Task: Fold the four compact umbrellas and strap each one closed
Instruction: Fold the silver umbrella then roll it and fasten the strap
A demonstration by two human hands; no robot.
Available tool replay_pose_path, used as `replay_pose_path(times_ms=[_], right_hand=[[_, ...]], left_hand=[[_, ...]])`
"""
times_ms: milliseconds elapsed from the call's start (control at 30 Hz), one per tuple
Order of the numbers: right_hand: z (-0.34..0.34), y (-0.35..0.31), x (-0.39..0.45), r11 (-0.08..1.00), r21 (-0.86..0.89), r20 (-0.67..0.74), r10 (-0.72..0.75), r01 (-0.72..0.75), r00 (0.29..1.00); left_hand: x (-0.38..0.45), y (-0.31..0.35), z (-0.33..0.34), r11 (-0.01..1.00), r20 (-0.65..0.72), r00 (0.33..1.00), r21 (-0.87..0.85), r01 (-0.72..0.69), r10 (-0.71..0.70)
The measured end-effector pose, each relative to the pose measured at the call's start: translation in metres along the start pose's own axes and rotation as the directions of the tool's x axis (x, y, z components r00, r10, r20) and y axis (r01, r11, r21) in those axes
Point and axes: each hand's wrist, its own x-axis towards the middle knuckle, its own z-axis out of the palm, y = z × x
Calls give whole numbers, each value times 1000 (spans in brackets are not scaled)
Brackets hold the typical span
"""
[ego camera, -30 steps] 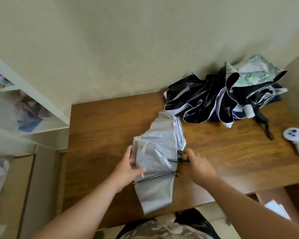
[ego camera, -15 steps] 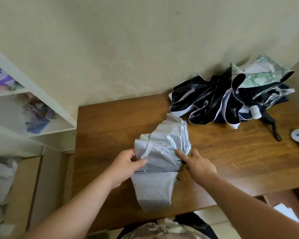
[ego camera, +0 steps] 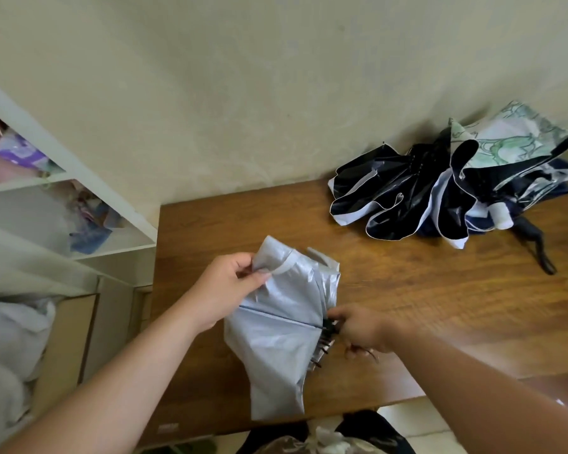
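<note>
Silver-grey compact umbrella (ego camera: 276, 326) lying on the wooden counter (ego camera: 407, 290) at about 6 o'clock, canopy loose and still unstrapped. Left hand (ego camera: 225, 290) pinching a fold of canopy and the pale strap edge at the umbrella's 11 o'clock corner, thumb and fingers closed on the fabric. Right hand (ego camera: 363, 327) curled round the black rib tips at the umbrella's 3 o'clock side, gripping them in a bunch. Pile of unfolded umbrellas (ego camera: 440, 191) heaped at 2 o'clock on the counter, black-and-white and green-printed canopies tangled together, well apart from the one in hand. White shelf unit (ego camera: 79, 178) at 9 o'clock. Probably light to lift, but awkward: thin slick fabric likely to slide and balloon, ribs stiff and springy, tips liable to snag. Best held at the gathered ribs for control, with the free panels smoothed and wrapped one way round the shaft, then the strap pulled across. Loose pinch on fabric alone likely to slip.
</note>
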Motion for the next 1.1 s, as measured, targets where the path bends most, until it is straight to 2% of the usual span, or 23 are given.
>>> replay_pose_path(times_ms=[133, 200, 233, 300, 333, 400, 433, 467, 567, 633, 667, 733, 800, 867, 933, 1000, 1100], right_hand=[[-10, -29, -19, 938, 313, 320, 42, -148, 946], [-16, -35, -23, 893, 407, 415, 9, -194, 910], [-17, -34, -22, 865, 451, 421, 11, -219, 907], [-18, -29, -16, 762, 603, 363, -1, -234, 932], [-17, -24, -10, 675, 709, 280, -2, -205, 960], [-13, -12, 4, 500, 862, 82, 27, -84, 996], [-12, -4, 9, 444, 896, -6, 55, -19, 998], [-10, 0, 11, 443, 896, -80, 68, 41, 994], [-9, 10, 10, 516, 840, -231, 61, 168, 971], [-10, 13, 7, 551, 810, -299, 98, 199, 949], [-10, 13, 6, 607, 769, -342, 126, 200, 931], [-7, 14, 5, 753, 633, -430, 150, 179, 890], [-4, 15, 4, 849, 504, -495, 137, 156, 858], [1, 19, 3, 930, 353, -546, 113, 105, 830], [7, 26, 5, 972, 227, -580, 81, 65, 811], [14, 33, 6, 982, 182, -594, 74, 44, 801], [23, 40, 4, 984, 175, -599, 84, 27, 796]], left_hand=[[16, 30, -25, 993, -52, 993, 53, -103, 106], [26, 44, -30, 992, -67, 992, 74, -102, 107], [33, 47, -31, 994, -85, 991, 60, -94, 99], [49, 44, -30, 997, -150, 986, -13, -72, 69], [55, 40, -28, 996, -196, 979, -52, -71, 60], [61, 29, -27, 994, -307, 951, -91, -64, 33], [61, 24, -27, 993, -355, 935, -104, -57, 16], [60, 17, -27, 994, -391, 920, -104, -44, -1], [47, -16, -20, 996, -445, 891, -63, 67, -88], [33, -54, -9, 973, -470, 852, -78, 218, -229], [24, -75, 0, 941, -469, 818, -113, 318, -333], [3, -110, 22, 822, -391, 724, -262, 505, -569], [-12, -138, 47, 674, -248, 643, -452, 585, -724], [-24, -152, 69, 602, -147, 635, -532, 596, -759], [-32, -150, 87, 616, -136, 649, -505, 604, -748], [-34, -142, 100, 598, -103, 645, -507, 621, -757], [-29, -132, 115, 472, 39, 626, -620, 627, -779]])
